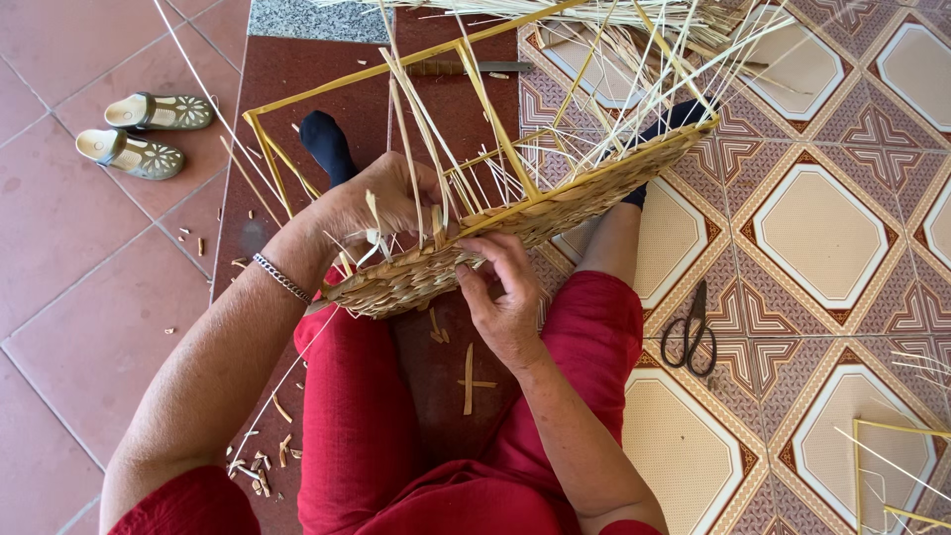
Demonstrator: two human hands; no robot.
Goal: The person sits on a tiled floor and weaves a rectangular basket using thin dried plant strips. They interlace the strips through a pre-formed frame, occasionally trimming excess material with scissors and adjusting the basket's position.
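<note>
Seated weaver, seen from above. The floor fills the frame: plain reddish tiles at left, a dark red strip down the middle, and patterned geometric tiles at right. The person sits on it in red trousers, legs stretched toward the far side, feet in dark socks.

The largest worked object is a partly woven basket, a flat panel of pale plaited straw bound to a yellow rod frame. It rests across the lap, tilted up on edge, its long axis running from near left to far right. The woven face is turned down toward the knees, apparently so that the unfinished edge faces the hands. Loose straw strands fan up and away toward the far right, free of the weave.

The left hand, a metal bracelet at its wrist, is curled over the top of the panel at its near-left end, fingers closed around a few strands and the rim, seemingly to steady it. The right hand comes up from below, fingers bent and pressed against the woven edge, thumb and fingertips pinching at the plait.

Smaller items: a pair of pale sandals at far left; black scissors on the patterned tiles at right, well apart from the hands; a knife on the dark strip beyond the frame; straw offcuts near the left thigh.
</note>
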